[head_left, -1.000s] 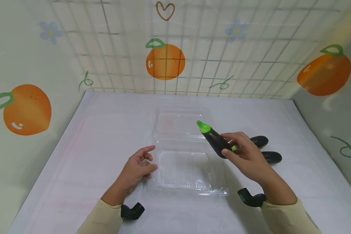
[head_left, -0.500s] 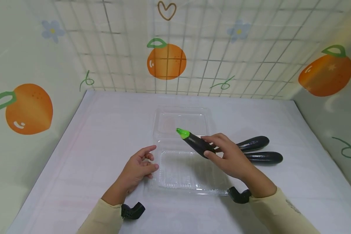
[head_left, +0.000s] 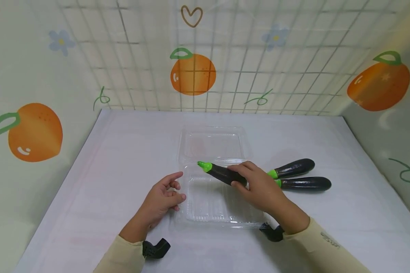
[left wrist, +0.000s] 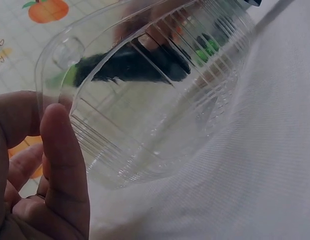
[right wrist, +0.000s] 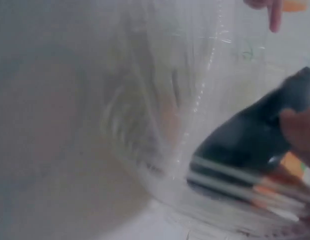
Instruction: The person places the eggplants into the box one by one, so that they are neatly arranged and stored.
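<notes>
My right hand grips a dark eggplant with a bright green cap, holding it over the base of an opened clear plastic clamshell container. The cap points left. In the right wrist view, the eggplant shows partly through the clear plastic wall. My left hand stays at the container's left edge, thumb and index finger apart. Seen from the left wrist, the thumb lies at the clear rim; how firmly it touches cannot be told.
Two more eggplants, an upper one and a lower one, lie on the white tabletop right of the container. The container's lid lies folded back behind its base. Printed fabric walls enclose the table at the back and sides.
My right hand has carried the eggplant left and lowered it over the container base, turning it flatter. The two lying eggplants are uncovered more. My left hand stays about where it was.
</notes>
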A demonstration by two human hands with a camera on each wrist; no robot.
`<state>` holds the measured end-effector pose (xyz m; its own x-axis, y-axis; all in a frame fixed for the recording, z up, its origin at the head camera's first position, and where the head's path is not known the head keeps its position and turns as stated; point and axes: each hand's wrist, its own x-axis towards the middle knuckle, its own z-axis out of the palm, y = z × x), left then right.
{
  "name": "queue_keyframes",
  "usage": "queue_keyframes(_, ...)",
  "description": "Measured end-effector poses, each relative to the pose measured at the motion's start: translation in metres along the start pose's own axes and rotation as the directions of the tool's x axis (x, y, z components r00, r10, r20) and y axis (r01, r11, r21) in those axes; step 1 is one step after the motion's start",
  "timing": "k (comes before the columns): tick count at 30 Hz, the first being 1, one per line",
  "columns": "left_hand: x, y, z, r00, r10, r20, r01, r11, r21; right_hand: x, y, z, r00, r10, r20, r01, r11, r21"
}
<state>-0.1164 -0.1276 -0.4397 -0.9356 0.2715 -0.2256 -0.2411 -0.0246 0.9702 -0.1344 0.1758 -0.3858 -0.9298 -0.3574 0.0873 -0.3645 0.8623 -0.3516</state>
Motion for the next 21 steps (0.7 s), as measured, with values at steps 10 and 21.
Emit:
queue_keyframes(10, -0.0014, -0.0016, 0.002, 1.0, -0.006, -0.013, 0.006, 1.0, 0.015, 0.0017, 0.001, 0.0043, 0.998, -0.038, -0.05, 0.035, 0.998, -0.058)
queue_keyframes(21, -0.0033, 0.0017, 0.0042, 1.0, 0.002, 0.001, -0.002, 1.0, 0.022, -0.0067, 0.0005, 0.0008, 0.994, 0.07, -0.082, -0.062, 0.993, 0.102)
